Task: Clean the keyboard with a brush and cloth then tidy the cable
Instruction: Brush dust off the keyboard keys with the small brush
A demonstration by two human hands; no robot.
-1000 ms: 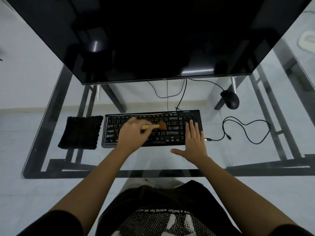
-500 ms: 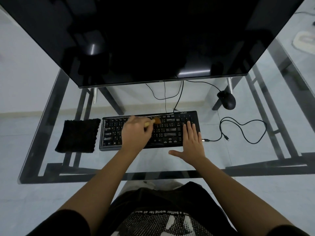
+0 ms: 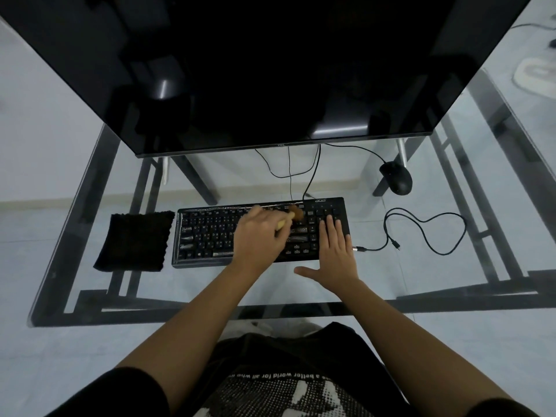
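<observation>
While the left grip point(image 3: 258, 236) clasps the brush point(image 3: 296, 213), right grip point(image 3: 335, 251) flat on the keyboard point(image 3: 207, 236), hard strokes may dislodge keys.

Glossy black keyboard point(image 3: 210, 233), fuzzy cloth point(image 3: 134, 240), clear glass table point(image 3: 421, 284).

Monitor point(image 3: 270, 70) is overhanging the back of the glass table point(image 3: 195, 281), capping headroom behind the keyboard point(image 3: 210, 233). Cloth point(image 3: 135, 240) is lying just beside its left end. Left hand point(image 3: 258, 236) with brush point(image 3: 296, 213) and right hand point(image 3: 334, 254) are covering its right half. Loose cable point(image 3: 361, 249) is looping toward the right edge, with mouse point(image 3: 396, 182) sitting back right. The front-edge strip is lying open apart from the forearms crossing it.
</observation>
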